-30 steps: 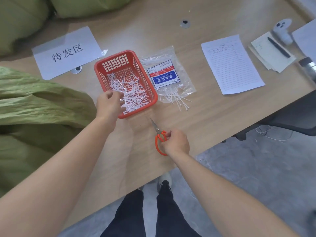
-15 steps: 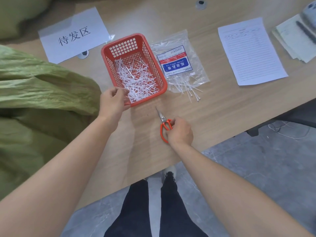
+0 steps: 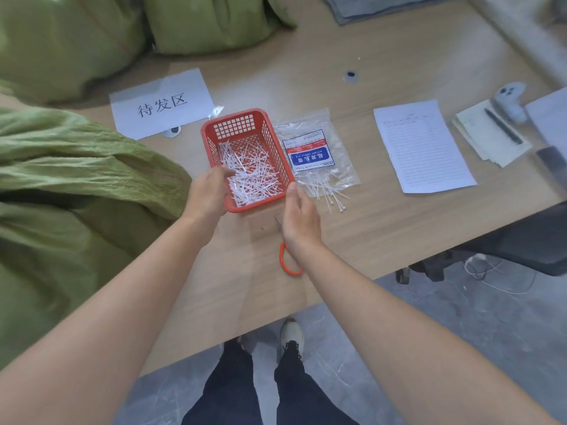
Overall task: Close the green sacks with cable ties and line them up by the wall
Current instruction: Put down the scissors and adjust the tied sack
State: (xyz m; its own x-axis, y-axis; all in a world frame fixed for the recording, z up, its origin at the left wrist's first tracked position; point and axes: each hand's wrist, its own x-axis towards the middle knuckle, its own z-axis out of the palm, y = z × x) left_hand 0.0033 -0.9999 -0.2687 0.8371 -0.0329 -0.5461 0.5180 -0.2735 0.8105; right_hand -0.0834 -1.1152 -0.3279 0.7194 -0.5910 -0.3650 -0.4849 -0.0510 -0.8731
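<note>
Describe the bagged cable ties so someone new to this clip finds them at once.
Start at the wooden table, then find the red basket near its middle. Flat just right of it lies the clear plastic bag; unlike the loose ties in the basket, it carries a blue and white label.

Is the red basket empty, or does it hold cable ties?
Partly filled: loose white cable ties cover the floor of the red basket, lying well below its rim.

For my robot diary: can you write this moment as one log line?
left hand: in red basket, over cable ties | right hand: open by basket corner | orange scissors: on table
</note>
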